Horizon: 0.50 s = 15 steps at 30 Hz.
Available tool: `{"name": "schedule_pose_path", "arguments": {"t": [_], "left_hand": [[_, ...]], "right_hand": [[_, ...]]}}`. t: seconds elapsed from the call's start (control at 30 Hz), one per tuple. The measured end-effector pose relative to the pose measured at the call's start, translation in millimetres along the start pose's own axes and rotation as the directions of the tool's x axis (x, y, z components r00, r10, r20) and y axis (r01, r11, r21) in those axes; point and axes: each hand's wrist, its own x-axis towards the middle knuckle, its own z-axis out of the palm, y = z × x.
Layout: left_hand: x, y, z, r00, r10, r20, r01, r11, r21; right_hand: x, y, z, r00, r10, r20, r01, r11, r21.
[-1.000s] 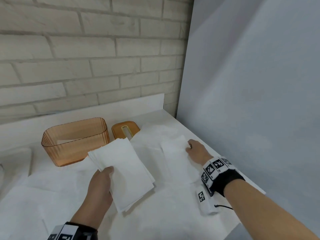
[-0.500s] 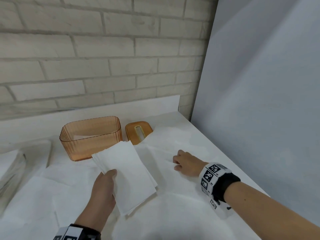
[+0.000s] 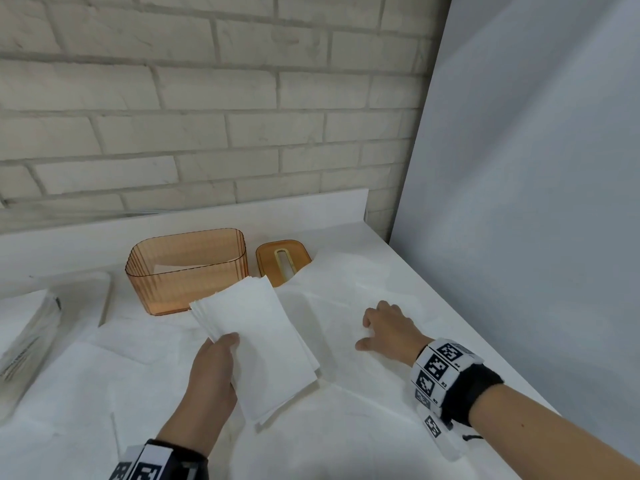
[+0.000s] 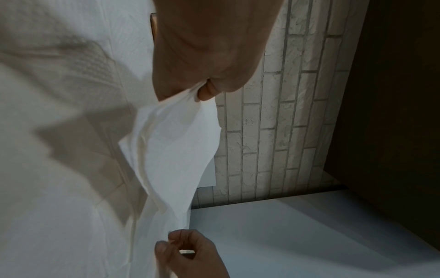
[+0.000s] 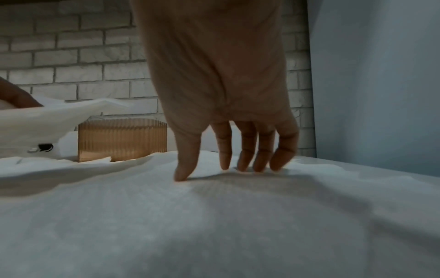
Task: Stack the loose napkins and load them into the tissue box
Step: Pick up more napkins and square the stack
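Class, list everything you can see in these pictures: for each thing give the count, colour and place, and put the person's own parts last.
Tissue box: one, orange, open, back of counter.
Lid: one, orange, slotted, right of box.
Napkin stack: one, white, in left hand.
Loose napkins: several, white, spread on counter.
Counter: one, white, below brick wall.
Brick wall: one, pale, behind.
Panel: one, grey, right.
Wristbands: two, black-white.
Left hand: grips stack.
Right hand: fingertips on napkin.

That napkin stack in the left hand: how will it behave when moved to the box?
Probably floppy: the napkin stack sags below the left hand. Likely to shift: its edges already look fanned. Light, judging by the one-handed pinch.
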Motion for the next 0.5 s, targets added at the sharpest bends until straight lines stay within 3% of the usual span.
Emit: {"name": "schedule_pose_path", "arguments": {"t": [0.13,0.3,0.4,0.5], "left_hand": [[-1,-3,4,1.000,0.007,0.017,-0.007,1.000,0.000],[-4,-4,7,0.999,0.029,0.040,-0.029,1.000,0.001],[-3,-3,8,0.999,0.036,0.027,-0.036,0.999,0.002],[-2,-5,9,1.000,0.024,0.015,-0.024,1.000,-0.005]], "right_hand": [[-6,1,1,0.998,0.034,0.046,-0.034,0.999,-0.009],[-12,-2,-8,1.000,0.005,0.006,-0.005,1.000,0.018],[-10,5,-22,0.998,-0.064,0.014,0.061,0.985,0.161],[-11,7,-50,0.988,-0.119,-0.101,0.145,0.940,0.309]]}}
